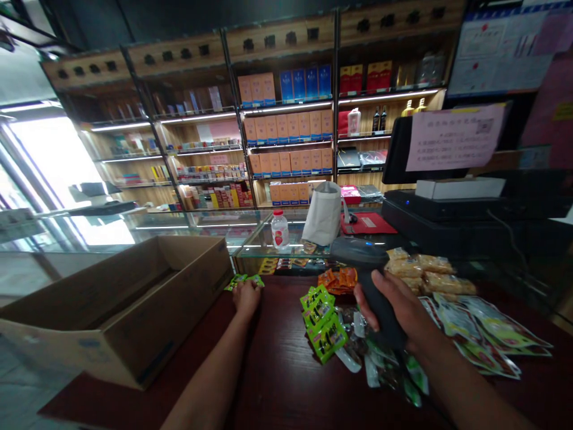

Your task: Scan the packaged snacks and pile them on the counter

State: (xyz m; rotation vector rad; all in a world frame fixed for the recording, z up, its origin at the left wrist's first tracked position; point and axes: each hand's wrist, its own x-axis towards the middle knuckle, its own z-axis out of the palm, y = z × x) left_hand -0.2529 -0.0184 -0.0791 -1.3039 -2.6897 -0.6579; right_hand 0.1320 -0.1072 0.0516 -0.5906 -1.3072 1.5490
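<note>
In my right hand is a black barcode scanner, raised over the counter with its head pointing left. My left hand rests on small green snack packets beside the cardboard box; its fingers are curled, partly hiding them. More green packets lie fanned out mid-counter. Orange packets sit behind those. Below the scanner spread dark snack packs in clear wrapping. To the right are a stack of tan snack packs and several flat white-and-green pouches.
An open cardboard box stands on the left of the dark red counter. Beyond, a glass case carries a red-capped bottle, a white bag and a red folder. A monitor stands at right.
</note>
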